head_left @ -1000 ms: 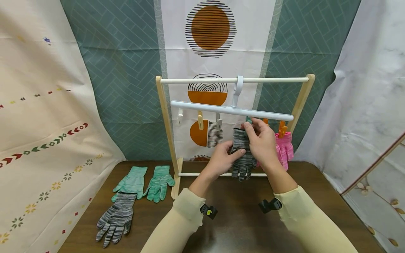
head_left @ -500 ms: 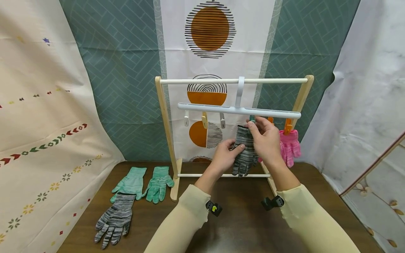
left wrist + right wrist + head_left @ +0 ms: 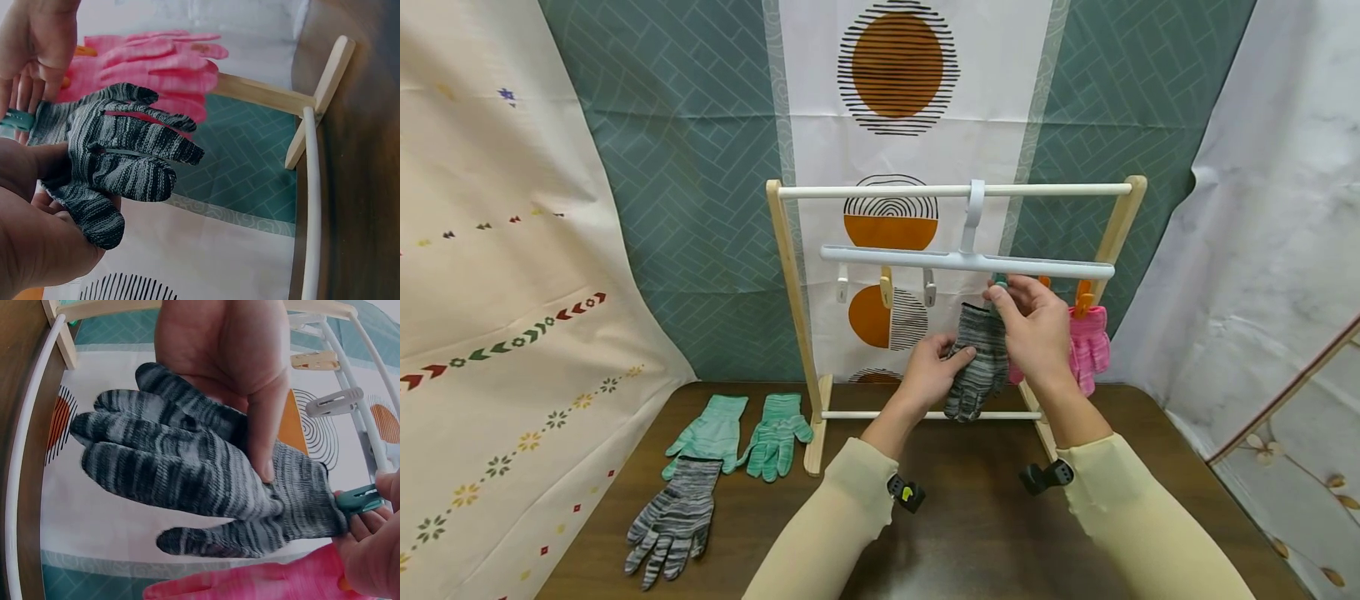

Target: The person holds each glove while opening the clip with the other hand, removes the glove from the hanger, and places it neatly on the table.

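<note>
A grey-and-black knit glove hangs cuff up beneath a white hanger. My left hand pinches the glove's palm, with the thumb laid across its front in the right wrist view. At the cuff, my right hand pinches a green clothespin between thumb and fingers. The clothespin's tip meets the cuff's corner in the right wrist view. Pink gloves hang just right of my right hand from orange clothespins; that hand partly hides them.
White, cream and grey clothespins dangle on the hanger's left half. A wooden rack with white bars carries the hanger. Two green gloves and another grey knit glove lie on the brown table at left.
Since a second ago, the hanger has shifted right and become more level. Both hands have moved slightly right with the glove. In the last half second, the glove's fingertips have swung a little left.
</note>
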Motion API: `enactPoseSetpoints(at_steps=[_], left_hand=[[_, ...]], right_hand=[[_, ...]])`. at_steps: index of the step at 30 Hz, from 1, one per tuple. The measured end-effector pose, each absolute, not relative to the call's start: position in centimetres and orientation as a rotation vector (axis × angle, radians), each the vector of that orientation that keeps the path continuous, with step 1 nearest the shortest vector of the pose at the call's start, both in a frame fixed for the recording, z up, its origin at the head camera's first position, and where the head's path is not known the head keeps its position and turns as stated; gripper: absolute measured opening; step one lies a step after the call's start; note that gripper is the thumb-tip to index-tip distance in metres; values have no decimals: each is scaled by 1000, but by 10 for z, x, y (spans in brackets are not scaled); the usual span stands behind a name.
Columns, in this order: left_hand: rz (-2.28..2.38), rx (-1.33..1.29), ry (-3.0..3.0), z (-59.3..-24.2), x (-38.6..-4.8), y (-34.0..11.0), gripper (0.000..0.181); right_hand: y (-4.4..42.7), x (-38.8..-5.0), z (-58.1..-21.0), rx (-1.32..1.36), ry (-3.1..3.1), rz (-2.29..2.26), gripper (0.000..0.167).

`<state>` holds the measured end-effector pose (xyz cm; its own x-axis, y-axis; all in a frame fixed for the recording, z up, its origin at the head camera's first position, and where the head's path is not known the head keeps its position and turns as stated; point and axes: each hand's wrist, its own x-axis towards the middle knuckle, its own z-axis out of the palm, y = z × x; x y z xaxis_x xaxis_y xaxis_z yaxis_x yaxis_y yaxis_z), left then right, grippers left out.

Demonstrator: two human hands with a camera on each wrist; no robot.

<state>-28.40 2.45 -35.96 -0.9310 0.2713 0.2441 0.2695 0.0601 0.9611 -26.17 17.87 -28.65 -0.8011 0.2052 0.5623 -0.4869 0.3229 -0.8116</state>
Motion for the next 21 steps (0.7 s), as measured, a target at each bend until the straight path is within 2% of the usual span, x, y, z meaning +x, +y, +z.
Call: enactPoseSetpoints(at_steps=[7, 21], left_hand=[[2070, 624, 2284, -367, -283, 21, 23], [2037, 594, 2343, -381, -273, -3, 25]], right_hand=[[183, -263, -288, 202, -2008, 1475, 42], [184, -262, -291, 211, -2054, 1494, 52]])
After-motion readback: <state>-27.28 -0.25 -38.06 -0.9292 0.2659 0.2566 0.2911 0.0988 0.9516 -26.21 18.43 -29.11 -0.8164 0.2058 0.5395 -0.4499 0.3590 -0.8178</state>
